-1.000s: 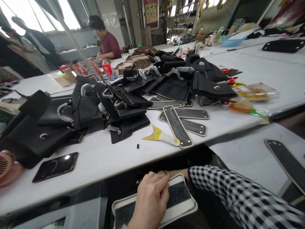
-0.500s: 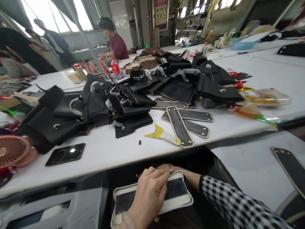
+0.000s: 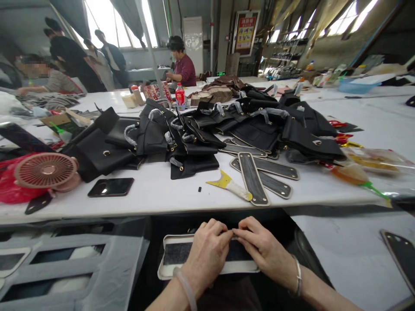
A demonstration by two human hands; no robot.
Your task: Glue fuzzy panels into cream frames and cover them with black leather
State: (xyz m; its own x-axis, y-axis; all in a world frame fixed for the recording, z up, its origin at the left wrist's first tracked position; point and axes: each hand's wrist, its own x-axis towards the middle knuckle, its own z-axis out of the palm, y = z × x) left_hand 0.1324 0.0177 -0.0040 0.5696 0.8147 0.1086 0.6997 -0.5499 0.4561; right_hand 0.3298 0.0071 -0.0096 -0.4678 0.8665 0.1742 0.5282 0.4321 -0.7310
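A white-edged bag panel (image 3: 177,255) with a dark fabric strip along its middle lies low in front of me, over dark material. My left hand (image 3: 210,250) rests across it, its fingers curled and pinching at the far rim. Beside it, my right hand (image 3: 264,246) is closed too, with its thumb and fingertips pressed to the same rim. The fingertips of both hands nearly meet there, and they cover the spot they grip. On the table ahead are several grey panels with pale edges and studs (image 3: 253,179) and a yellow-and-white scraper-like tool (image 3: 230,185).
Black handbags (image 3: 194,134) are heaped across the table. A phone (image 3: 110,187) and a pink fan (image 3: 47,169) stand left. A red-labelled bottle (image 3: 180,96) is farther back. Grey frame-like material (image 3: 78,259) lies at lower left. Other people work beyond the table.
My right hand has come up from behind the panel to its far rim, next to my left hand. The panel now lies more level. The camera view has swung left.
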